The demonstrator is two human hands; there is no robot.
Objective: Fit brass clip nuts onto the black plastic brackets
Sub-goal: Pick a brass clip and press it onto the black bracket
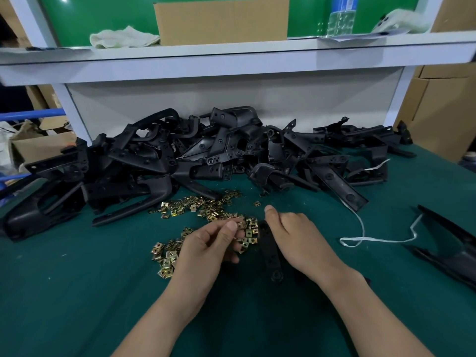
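Plainly the work is at the fitting step: the right hand (296, 235) has its fingers curled over the top end of a flat black bracket (270, 251), which lies on the green table mat (77, 292) between the two hands with its round-holed lower end pointing back toward the person. The left hand (213, 243) hovers just beside it, fingers curled in and thumb pressed to forefinger at the edge of the scattered brass clip nuts (206, 210). I cannot tell from where I stand whether a nut is actually pinched there. Behind the nuts sits the heap of black plastic brackets (206, 150), and a white string (360, 238) trails off to the right. The nuts look tiny, light and springy, with thin stamped edges, so I would take one by its flat sides between thumb and fingertip, open mouth facing the bracket; they would likely skitter on the mat if nudged. The bracket looks stiff and light, so holding it close to the end being clipped should keep it from twisting while the nut slides on.
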